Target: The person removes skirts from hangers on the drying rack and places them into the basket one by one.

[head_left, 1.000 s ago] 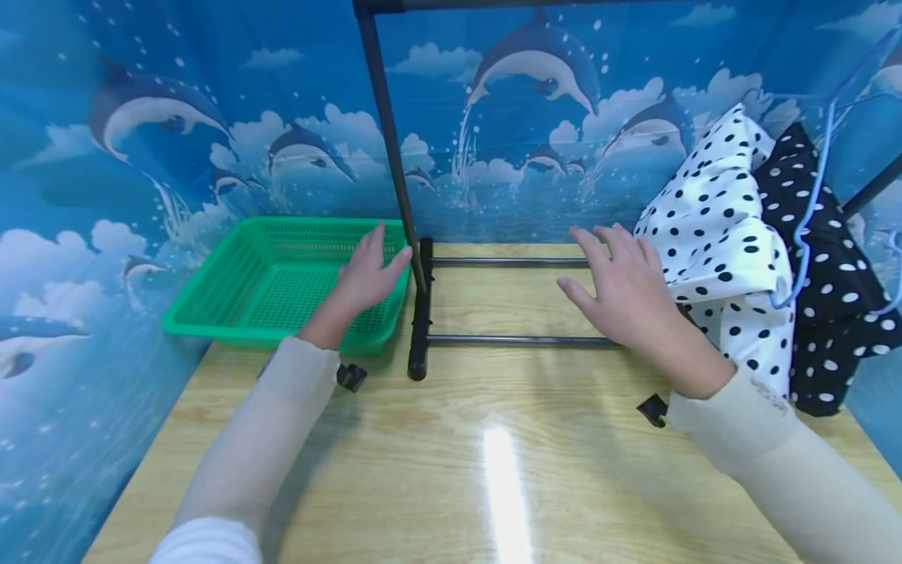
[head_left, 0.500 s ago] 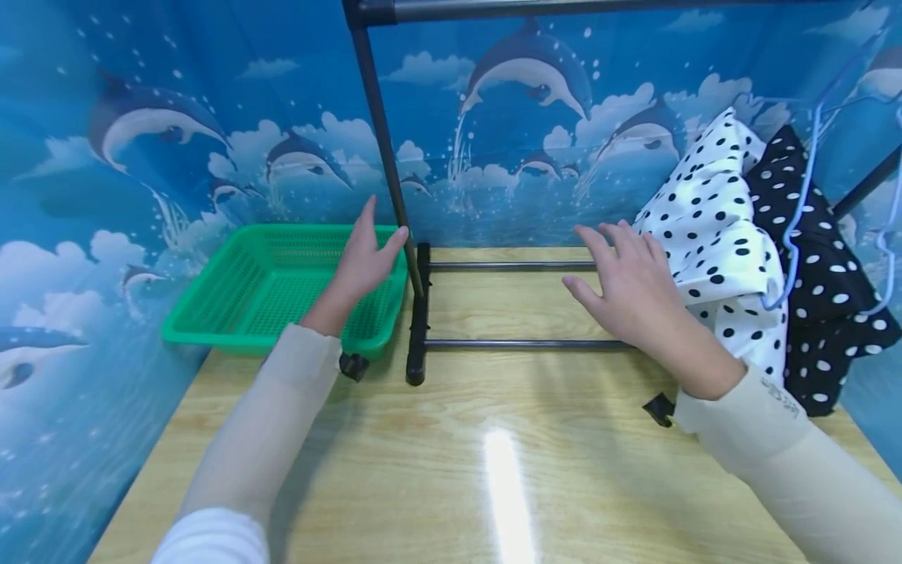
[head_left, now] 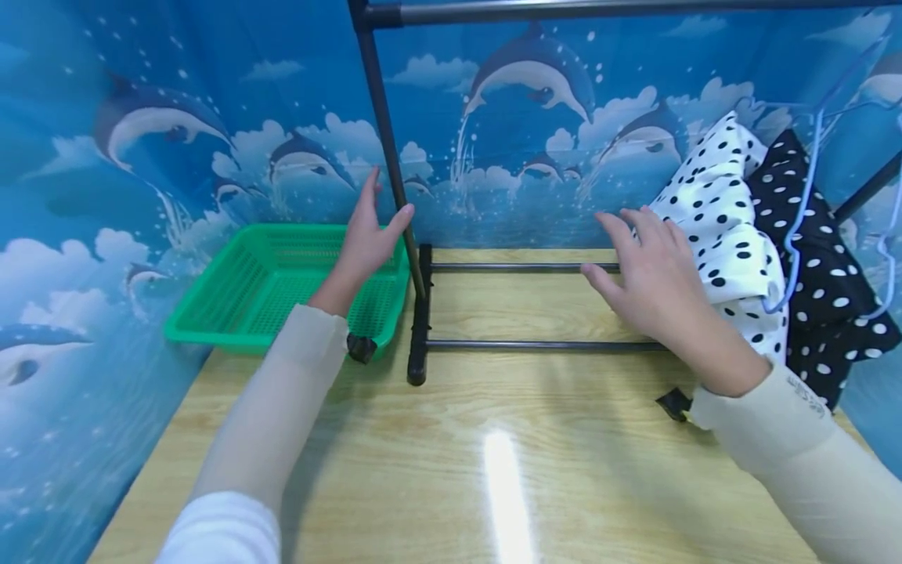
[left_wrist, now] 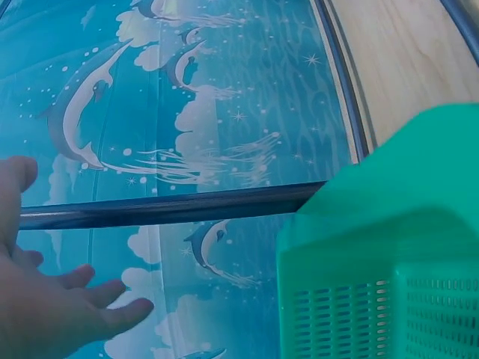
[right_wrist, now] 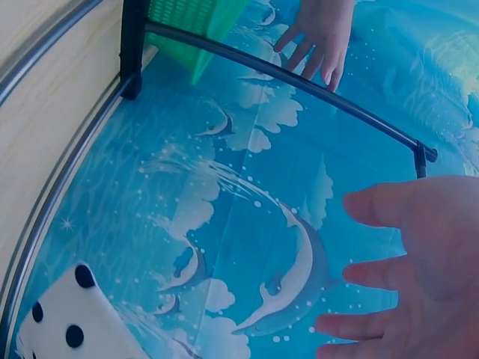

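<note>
Both our hands spread wide, empty: left hand [head_left: 366, 239] beside the rack post [head_left: 386, 133], right hand [head_left: 651, 286] touching the white spotted garment [head_left: 726, 227]; only our head view shows the contact.

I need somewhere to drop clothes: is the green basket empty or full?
Empty. The head view shows the green basket's mesh floor bare; the left hand hovers open above its right side, holding nothing.
</note>
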Demonstrator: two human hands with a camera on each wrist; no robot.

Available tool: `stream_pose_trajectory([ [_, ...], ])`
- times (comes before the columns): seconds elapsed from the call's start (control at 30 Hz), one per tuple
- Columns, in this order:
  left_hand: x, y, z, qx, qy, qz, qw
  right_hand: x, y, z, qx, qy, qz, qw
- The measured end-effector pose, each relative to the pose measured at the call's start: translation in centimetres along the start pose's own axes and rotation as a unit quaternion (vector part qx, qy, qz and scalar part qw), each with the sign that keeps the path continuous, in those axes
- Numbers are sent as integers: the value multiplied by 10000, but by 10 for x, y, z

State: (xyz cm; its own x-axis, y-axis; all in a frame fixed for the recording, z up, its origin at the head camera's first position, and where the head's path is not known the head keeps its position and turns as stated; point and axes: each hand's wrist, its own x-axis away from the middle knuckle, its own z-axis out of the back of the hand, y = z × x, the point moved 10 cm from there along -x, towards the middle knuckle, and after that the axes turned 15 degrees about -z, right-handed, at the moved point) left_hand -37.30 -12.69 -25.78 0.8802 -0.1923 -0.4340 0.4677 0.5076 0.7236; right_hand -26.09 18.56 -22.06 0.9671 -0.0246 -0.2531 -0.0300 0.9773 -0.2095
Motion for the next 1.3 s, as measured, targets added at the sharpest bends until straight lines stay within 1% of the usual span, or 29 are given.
stream_pose_trajectory([
  [0.13, -9, 8, 1, 55, 73, -98, 9999, 0, 8, 9, -105, 70, -71, 9999],
  [0.27, -18, 17, 2, 201, 132, -198, 9995, -3, 18, 18, -164, 214, -254, 9993],
  [0.47, -24, 27, 7, 373, 318, -262, 9985, -8, 29, 28, -237, 337, -523, 9978],
  [0.6, -26, 31, 7, 493, 331, -350, 9976, -9, 39, 32, -288, 318, -775, 9961],
  [0.77, -24, 31, 10, 613, 467, -464, 9959, -7, 47, 34, -225, 349, -825, 9957],
  [0.9, -23, 29, 10, 586, 508, -491, 9958, -7, 51, 38, -155, 418, -834, 9955],
  [1.13, -24, 25, 6, 472, 498, -519, 9963, -10, 69, 50, -200, 336, -1152, 9926],
  [1.2, -24, 25, 7, 425, 517, -497, 9965, -10, 74, 53, -251, 348, -1251, 9912],
  [1.3, -23, 22, 7, 272, 531, -373, 9975, -11, 83, 55, -293, 378, -1365, 9895],
])
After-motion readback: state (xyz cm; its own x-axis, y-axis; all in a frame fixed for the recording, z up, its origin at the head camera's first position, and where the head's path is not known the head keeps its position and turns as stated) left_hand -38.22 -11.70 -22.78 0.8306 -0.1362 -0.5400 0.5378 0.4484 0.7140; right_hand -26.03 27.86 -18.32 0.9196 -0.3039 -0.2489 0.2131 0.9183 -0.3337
